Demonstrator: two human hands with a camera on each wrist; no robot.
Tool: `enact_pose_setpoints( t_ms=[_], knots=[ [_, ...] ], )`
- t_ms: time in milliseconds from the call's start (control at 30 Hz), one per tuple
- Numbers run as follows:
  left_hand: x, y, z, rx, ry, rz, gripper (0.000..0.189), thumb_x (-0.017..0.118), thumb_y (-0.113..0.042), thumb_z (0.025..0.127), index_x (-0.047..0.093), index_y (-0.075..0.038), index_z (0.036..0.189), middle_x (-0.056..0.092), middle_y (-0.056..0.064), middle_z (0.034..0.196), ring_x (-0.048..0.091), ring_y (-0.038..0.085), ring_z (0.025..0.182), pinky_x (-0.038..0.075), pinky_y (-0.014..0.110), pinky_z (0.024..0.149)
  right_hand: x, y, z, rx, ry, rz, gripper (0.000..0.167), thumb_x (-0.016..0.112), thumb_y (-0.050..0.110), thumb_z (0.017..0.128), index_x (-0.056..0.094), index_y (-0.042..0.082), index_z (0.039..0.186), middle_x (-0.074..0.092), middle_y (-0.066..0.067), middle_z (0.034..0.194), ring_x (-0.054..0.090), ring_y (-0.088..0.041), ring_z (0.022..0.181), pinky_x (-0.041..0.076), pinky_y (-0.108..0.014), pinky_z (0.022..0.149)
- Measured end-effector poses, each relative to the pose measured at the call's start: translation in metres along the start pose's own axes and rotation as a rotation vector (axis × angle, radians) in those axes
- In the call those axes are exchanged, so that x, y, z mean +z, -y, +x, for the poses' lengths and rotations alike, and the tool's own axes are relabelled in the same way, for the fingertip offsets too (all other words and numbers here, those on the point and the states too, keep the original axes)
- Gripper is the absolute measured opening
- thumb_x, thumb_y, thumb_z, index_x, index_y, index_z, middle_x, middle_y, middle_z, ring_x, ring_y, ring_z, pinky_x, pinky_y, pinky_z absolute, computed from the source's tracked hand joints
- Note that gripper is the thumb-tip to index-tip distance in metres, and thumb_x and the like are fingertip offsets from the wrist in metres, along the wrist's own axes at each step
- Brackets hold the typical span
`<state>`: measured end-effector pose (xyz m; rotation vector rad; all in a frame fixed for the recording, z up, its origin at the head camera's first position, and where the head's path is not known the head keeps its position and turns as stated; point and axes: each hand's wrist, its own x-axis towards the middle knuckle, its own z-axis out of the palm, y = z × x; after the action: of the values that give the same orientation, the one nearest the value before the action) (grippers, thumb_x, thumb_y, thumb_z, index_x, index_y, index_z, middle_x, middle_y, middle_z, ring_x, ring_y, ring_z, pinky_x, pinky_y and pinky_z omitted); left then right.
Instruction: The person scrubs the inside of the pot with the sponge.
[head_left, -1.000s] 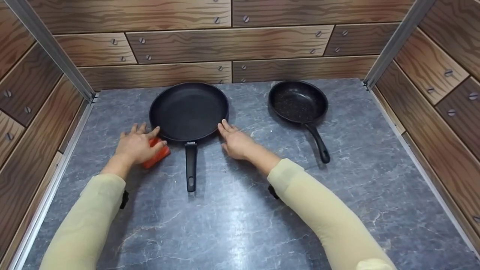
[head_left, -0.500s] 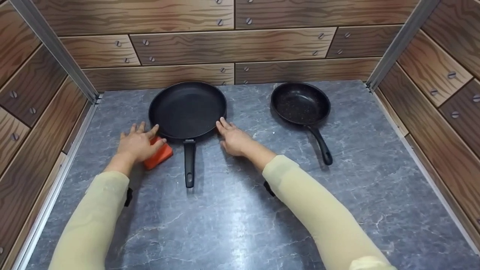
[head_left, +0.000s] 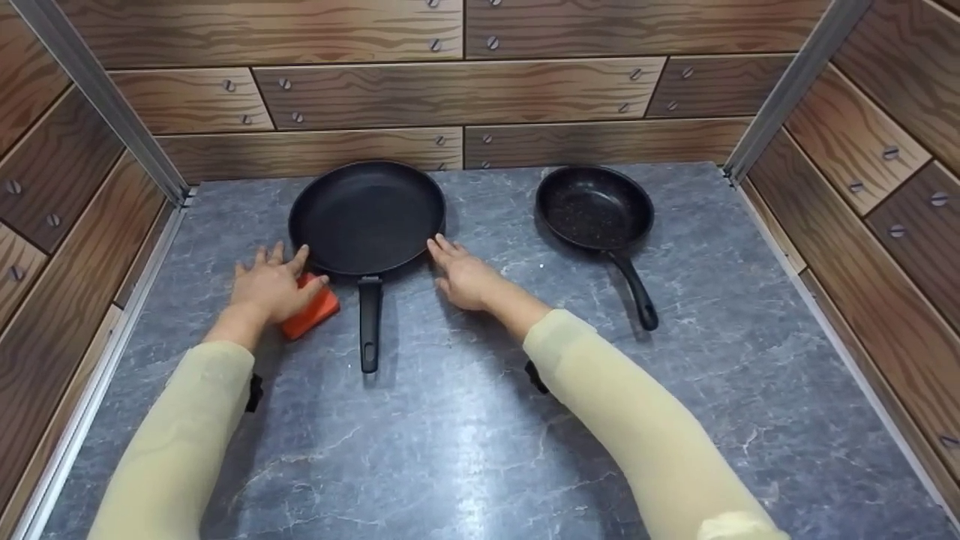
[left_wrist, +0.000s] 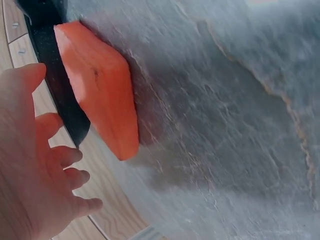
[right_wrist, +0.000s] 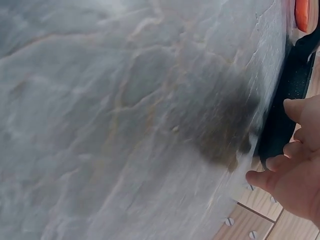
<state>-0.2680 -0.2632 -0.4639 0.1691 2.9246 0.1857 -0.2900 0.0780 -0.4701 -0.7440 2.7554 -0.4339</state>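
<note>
A large black frying pan [head_left: 367,217] lies on the grey marbled table, its handle pointing toward me. My left hand [head_left: 270,289] is spread at the pan's lower left rim, index fingertip at the edge. Beneath its thumb lies an orange sponge [head_left: 319,307], partly covered by the hand. In the left wrist view the sponge [left_wrist: 102,85] sits beside the pan's dark side [left_wrist: 62,90], and the fingers are apart from it. My right hand [head_left: 465,279] has its extended fingertips against the pan's lower right rim. Neither hand curls round anything.
A smaller speckled black frying pan [head_left: 595,206] stands at the back right, its handle [head_left: 636,292] angled toward the front right. Wood-patterned walls [head_left: 457,90] enclose the table [head_left: 450,435] at the back and both sides.
The large pan has slid slightly left and back, and my right hand has moved left with its fingertips at the rim. The left hand and sponge have hardly moved; the camera view shifted slightly.
</note>
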Motion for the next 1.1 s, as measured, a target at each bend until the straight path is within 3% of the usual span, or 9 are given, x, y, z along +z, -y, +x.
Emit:
enact_pose_setpoints(
  t_ms=[200, 333, 433, 767, 1100],
  knots=[
    [-0.012, -0.026, -0.002, 0.039, -0.085, -0.006, 0.089, 0.035, -0.071, 0.106, 0.025, -0.011, 0.170, 0.016, 0.034, 0.170, 0.012, 0.059, 0.155, 0.010, 0.078, 0.118, -0.021, -0.022, -0.022, -0.041, -0.078, 0.055, 0.074, 0.056, 0.021, 0.110, 0.014, 0.011, 0.171, 0.006, -0.011, 0.177, 0.015, -0.042, 0.160, 0.016, -0.056, 0.127],
    [-0.021, -0.061, 0.003, 0.108, -0.178, -0.009, 0.086, 0.039, -0.069, 0.105, 0.028, -0.013, 0.169, 0.019, 0.030, 0.171, 0.015, 0.053, 0.157, 0.012, 0.075, 0.119, -0.048, -0.048, -0.044, -0.006, -0.116, 0.035, 0.074, 0.054, 0.026, 0.111, 0.014, 0.017, 0.172, 0.005, -0.006, 0.177, 0.009, -0.035, 0.162, 0.012, -0.052, 0.128],
    [-0.027, -0.093, 0.008, 0.156, -0.212, 0.000, 0.085, 0.040, -0.070, 0.104, 0.030, -0.016, 0.169, 0.020, 0.026, 0.172, 0.015, 0.049, 0.159, 0.010, 0.072, 0.122, -0.066, -0.072, -0.062, 0.042, -0.134, 0.016, 0.074, 0.053, 0.028, 0.111, 0.012, 0.019, 0.172, 0.003, -0.004, 0.177, 0.006, -0.032, 0.162, 0.010, -0.050, 0.128],
    [-0.037, -0.204, 0.036, 0.274, -0.175, 0.041, 0.086, 0.037, -0.072, 0.104, 0.024, -0.020, 0.171, 0.015, 0.020, 0.175, 0.010, 0.044, 0.161, 0.007, 0.067, 0.125, -0.102, -0.156, -0.114, 0.116, -0.233, -0.060, 0.070, 0.054, 0.024, 0.110, 0.021, 0.001, 0.168, 0.013, -0.020, 0.174, 0.016, -0.047, 0.158, 0.016, -0.058, 0.126],
    [-0.026, -0.280, 0.055, 0.336, -0.115, 0.105, 0.089, 0.029, -0.077, 0.103, 0.017, -0.022, 0.172, 0.008, 0.017, 0.176, 0.004, 0.041, 0.162, 0.002, 0.066, 0.125, -0.109, -0.205, -0.144, 0.210, -0.227, -0.060, 0.068, 0.050, 0.022, 0.111, 0.020, -0.003, 0.167, 0.014, -0.026, 0.173, 0.014, -0.050, 0.158, 0.016, -0.062, 0.125]
  ],
)
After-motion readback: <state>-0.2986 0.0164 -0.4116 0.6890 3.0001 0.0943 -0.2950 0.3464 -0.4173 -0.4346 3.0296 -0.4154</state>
